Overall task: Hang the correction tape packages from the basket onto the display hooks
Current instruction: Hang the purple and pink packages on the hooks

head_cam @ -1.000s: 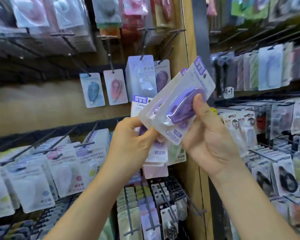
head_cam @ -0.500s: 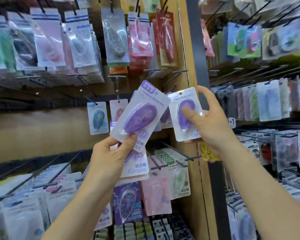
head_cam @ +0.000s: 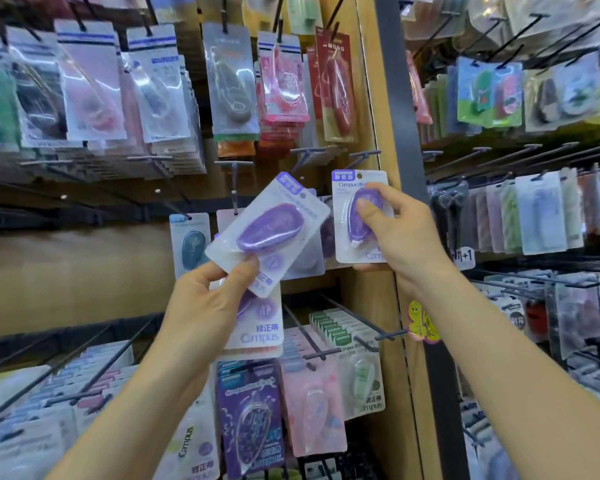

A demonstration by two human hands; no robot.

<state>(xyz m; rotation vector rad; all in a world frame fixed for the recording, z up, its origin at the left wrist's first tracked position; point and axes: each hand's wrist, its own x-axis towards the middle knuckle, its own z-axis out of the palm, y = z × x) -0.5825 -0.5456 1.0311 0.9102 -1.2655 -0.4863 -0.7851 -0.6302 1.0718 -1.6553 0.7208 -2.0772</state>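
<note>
The task looks partly done: the right hand (head_cam: pixel 399 237) pinches one purple correction tape package (head_cam: pixel 355 216) upright just below a bare display hook (head_cam: pixel 362 155), not yet hung, while the left hand (head_cam: pixel 208 306) grips a small stack of packages (head_cam: pixel 274 226) left to hang.

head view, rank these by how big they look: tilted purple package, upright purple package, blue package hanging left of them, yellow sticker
1. tilted purple package, though it may only be nearer the camera than the upright one
2. upright purple package
3. blue package
4. yellow sticker
</note>
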